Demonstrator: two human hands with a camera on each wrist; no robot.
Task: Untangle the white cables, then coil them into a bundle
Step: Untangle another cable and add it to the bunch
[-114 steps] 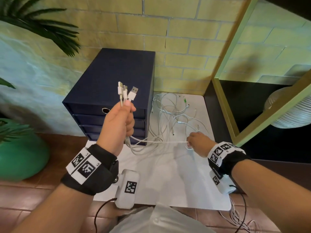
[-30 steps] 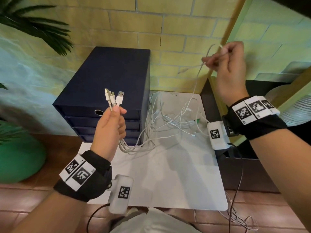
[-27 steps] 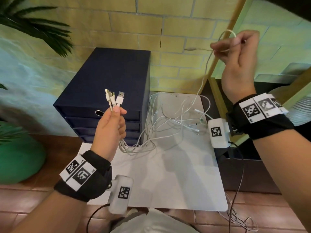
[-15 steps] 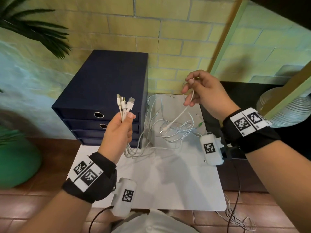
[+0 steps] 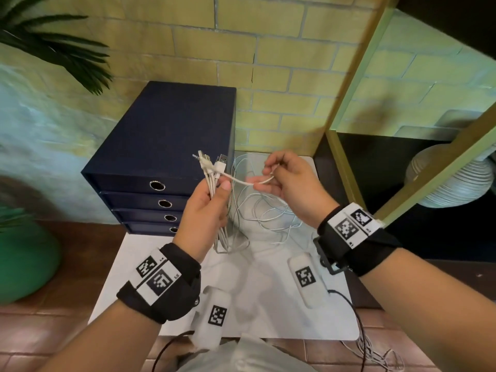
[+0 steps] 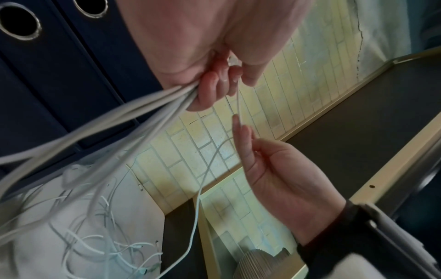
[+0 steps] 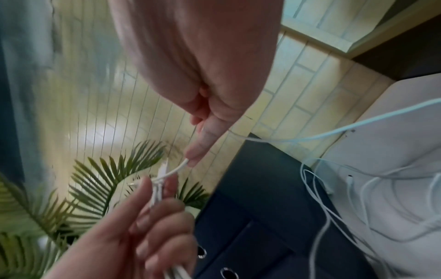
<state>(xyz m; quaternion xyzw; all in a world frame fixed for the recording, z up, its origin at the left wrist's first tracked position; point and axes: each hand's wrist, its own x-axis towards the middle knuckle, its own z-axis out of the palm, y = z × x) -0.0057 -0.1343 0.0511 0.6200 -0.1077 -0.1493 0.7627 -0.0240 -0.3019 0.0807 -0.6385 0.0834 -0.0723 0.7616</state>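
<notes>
My left hand (image 5: 214,190) grips a bunch of white cables (image 5: 213,181) upright, their plugs (image 5: 212,162) sticking out above the fist. Right hand (image 5: 268,176) pinches one more white cable (image 5: 241,181) between thumb and fingers, and its end reaches the bunch by my left thumb. The cables hang down into a loose tangle (image 5: 268,213) on the white board (image 5: 268,307). In the left wrist view the left hand (image 6: 214,90) clasps the strands (image 6: 119,120), with the right hand (image 6: 274,169) just below. In the right wrist view the right fingers (image 7: 203,143) hold the cable end (image 7: 180,167) against the left hand (image 7: 143,217).
A dark blue drawer box (image 5: 166,140) stands on the floor left of the board. A green pot (image 5: 24,264) and palm leaves (image 5: 59,49) are at far left. A wooden shelf frame (image 5: 349,103) with a ribbed white vase (image 5: 451,181) is on the right. More thin cables (image 5: 375,353) lie at lower right.
My right hand, which had pulled one cable high up to the right, has come down and left, bringing that cable's end to the bunch. The left hand kept its grip.
</notes>
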